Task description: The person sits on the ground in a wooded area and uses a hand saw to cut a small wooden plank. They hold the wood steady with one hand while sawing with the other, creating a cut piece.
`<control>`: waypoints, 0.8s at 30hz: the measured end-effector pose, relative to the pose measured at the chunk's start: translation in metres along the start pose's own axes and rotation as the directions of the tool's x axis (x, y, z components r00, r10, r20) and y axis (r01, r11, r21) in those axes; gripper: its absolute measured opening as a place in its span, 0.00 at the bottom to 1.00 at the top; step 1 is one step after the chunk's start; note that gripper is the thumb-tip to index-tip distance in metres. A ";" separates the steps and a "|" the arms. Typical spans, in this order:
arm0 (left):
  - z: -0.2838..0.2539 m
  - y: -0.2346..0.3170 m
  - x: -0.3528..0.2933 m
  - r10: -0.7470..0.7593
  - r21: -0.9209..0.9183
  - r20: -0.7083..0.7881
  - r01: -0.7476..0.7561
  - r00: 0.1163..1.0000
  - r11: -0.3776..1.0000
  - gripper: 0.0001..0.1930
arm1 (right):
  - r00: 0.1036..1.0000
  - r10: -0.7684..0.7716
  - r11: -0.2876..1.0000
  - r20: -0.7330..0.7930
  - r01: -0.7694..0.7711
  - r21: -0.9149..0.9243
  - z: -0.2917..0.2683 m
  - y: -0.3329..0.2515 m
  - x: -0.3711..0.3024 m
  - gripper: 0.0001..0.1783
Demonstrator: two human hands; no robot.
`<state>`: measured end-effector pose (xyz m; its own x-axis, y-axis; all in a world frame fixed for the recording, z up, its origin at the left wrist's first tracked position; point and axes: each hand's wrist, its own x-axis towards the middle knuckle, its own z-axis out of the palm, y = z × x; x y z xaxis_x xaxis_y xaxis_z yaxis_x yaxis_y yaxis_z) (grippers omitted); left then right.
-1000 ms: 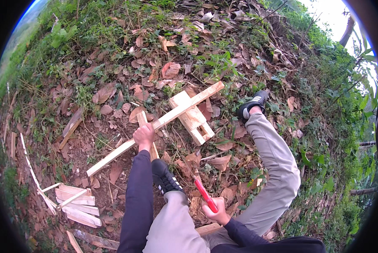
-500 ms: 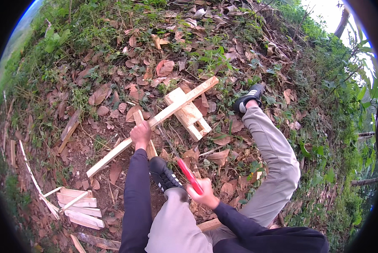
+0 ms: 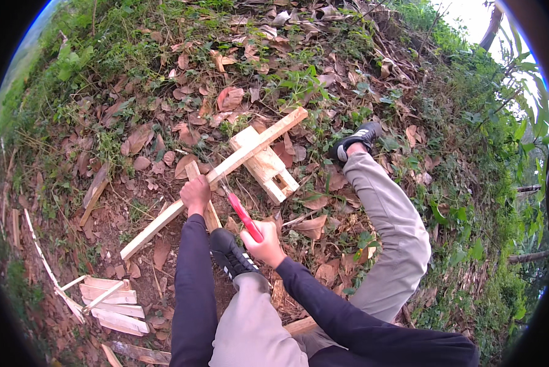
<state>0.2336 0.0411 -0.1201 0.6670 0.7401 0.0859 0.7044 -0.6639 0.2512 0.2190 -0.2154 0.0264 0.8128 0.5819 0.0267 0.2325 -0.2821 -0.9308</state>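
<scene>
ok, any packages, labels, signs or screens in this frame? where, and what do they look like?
None in view: no package, label, sign or screen.
What is there: a long pale wooden slat under the left hand, a red-handled saw in the right hand, and a stack of pale offcuts at lower left, all on leaf-strewn ground.

A single head-worn fisheye view is looking steeply down from above the seated person onto the leaf-strewn ground [image 3: 164,92]. It is facing forward and downward, with the person's forearms and legs entering from the lower edge, close to the lens. The long wooden plank [image 3: 219,174] is lying mid-frame, a little farther off. Grass is curving along the far and right rims, bent by the lens.
</scene>
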 end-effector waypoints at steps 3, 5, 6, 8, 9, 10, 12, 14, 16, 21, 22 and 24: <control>-0.005 0.006 -0.009 -0.075 -0.005 -0.007 0.075 0.997 0.997 0.28 | 0.989 0.146 0.985 0.015 -0.147 0.091 -0.013 -0.009 -0.046 0.11; -0.012 0.008 -0.008 -0.121 -0.008 -0.039 0.121 0.992 0.993 0.28 | 0.993 0.104 0.988 0.053 -0.110 0.109 -0.043 -0.012 -0.112 0.10; -0.016 0.009 -0.004 -0.106 -0.028 -0.044 0.105 0.993 0.994 0.28 | 0.995 0.053 0.994 0.085 -0.061 0.094 -0.053 -0.014 -0.129 0.09; -0.018 0.011 -0.009 -0.076 -0.058 -0.024 0.075 0.997 0.996 0.28 | 0.999 0.006 0.999 0.044 -0.008 0.046 -0.047 -0.014 -0.115 0.10; -0.010 -0.002 -0.008 -0.058 -0.006 -0.056 0.058 0.997 0.998 0.29 | 0.986 0.138 0.986 0.094 -0.146 0.081 -0.037 -0.016 -0.095 0.11; -0.008 0.009 -0.003 -0.050 -0.025 -0.058 0.049 0.997 0.998 0.29 | 0.991 0.124 0.991 0.042 -0.126 0.039 -0.029 -0.012 -0.067 0.12; -0.007 0.018 -0.008 -0.036 -0.041 -0.050 0.034 0.998 0.999 0.29 | 0.989 0.141 0.983 -0.049 -0.134 0.125 -0.012 -0.002 -0.012 0.13; -0.002 0.008 -0.004 -0.088 -0.019 -0.052 0.087 0.995 0.996 0.29 | 0.995 0.098 0.994 0.011 -0.098 0.048 -0.009 -0.006 -0.001 0.12; -0.005 0.009 -0.008 -0.157 -0.041 -0.013 0.156 0.988 0.987 0.29 | 0.998 0.045 0.997 0.044 -0.048 0.068 -0.029 0.001 -0.053 0.13; -0.011 0.003 -0.005 -0.055 -0.032 -0.012 0.055 0.998 0.998 0.28 | 0.998 0.015 1.000 0.058 -0.015 0.004 -0.050 -0.011 -0.103 0.09; -0.009 0.001 -0.009 -0.025 -0.041 0.017 0.025 1.000 0.999 0.26 | 0.999 0.029 0.999 0.046 -0.027 -0.027 -0.032 -0.011 -0.080 0.11; 0.000 -0.002 -0.004 0.028 -0.033 -0.005 -0.028 1.000 0.999 0.24 | 0.999 -0.048 0.999 0.020 0.048 -0.004 0.006 0.000 -0.024 0.13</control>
<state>0.2300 0.0396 -0.1205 0.6852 0.7219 0.0972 0.6771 -0.6804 0.2802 0.1961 -0.2245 0.0238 0.7901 0.6096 0.0637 0.2732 -0.2572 -0.9269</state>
